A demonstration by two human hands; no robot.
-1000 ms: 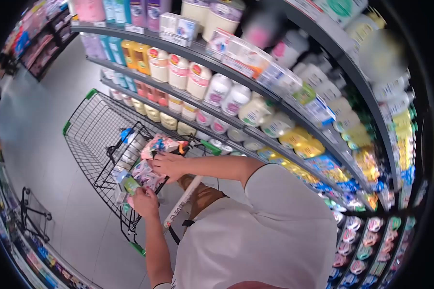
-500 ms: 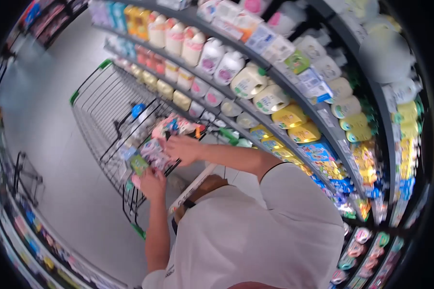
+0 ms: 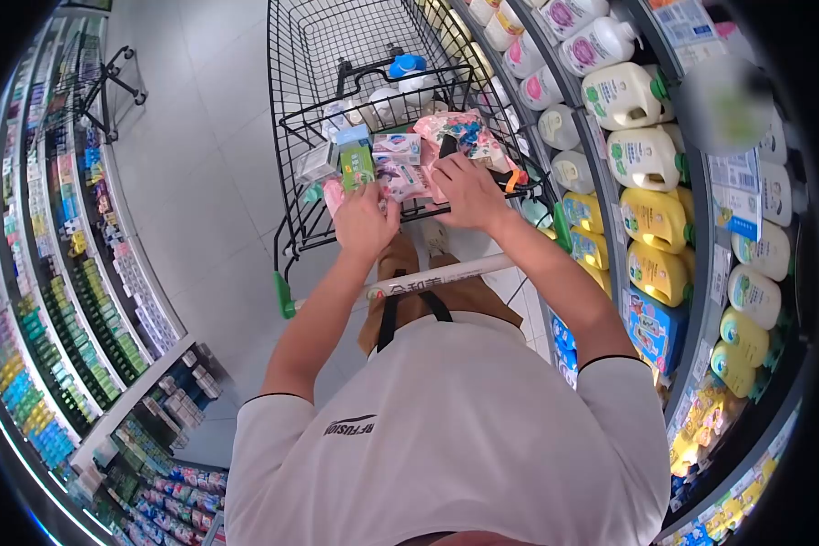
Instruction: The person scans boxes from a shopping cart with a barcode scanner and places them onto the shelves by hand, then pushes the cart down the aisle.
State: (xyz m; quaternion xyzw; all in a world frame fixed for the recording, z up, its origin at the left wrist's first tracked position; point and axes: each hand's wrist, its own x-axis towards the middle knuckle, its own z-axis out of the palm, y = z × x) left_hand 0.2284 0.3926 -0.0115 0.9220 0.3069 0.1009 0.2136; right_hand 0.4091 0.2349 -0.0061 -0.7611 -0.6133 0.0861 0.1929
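Note:
A shopping cart (image 3: 278, 136) stands before me, goods lying in its near basket section. My left hand (image 3: 364, 221) has its fingers at the lower end of a green box (image 3: 358, 166), apparently gripping it. Just left of that hand is a pink item (image 3: 333, 195). My right hand (image 3: 469, 191) is curled over the right side of the goods, beside a black object (image 3: 448, 146) and a pink patterned packet (image 3: 462, 129); its fingertips are partly hidden. Between my hands lie a pink-and-purple packet (image 3: 402, 179) and a small white-and-pink box (image 3: 397, 146).
White bottles, one with a blue top (image 3: 408, 65), stand deeper in the cart. Its white handle bar (image 3: 441, 277) crosses in front of my waist. Shelves of detergent bottles (image 3: 653, 219) run close on the right. Another cart (image 3: 109, 86) stands by the left shelves.
My view has turned, so the cart now stands straight ahead, with the left shelves more in sight. Both hands stay among the goods in the basket section.

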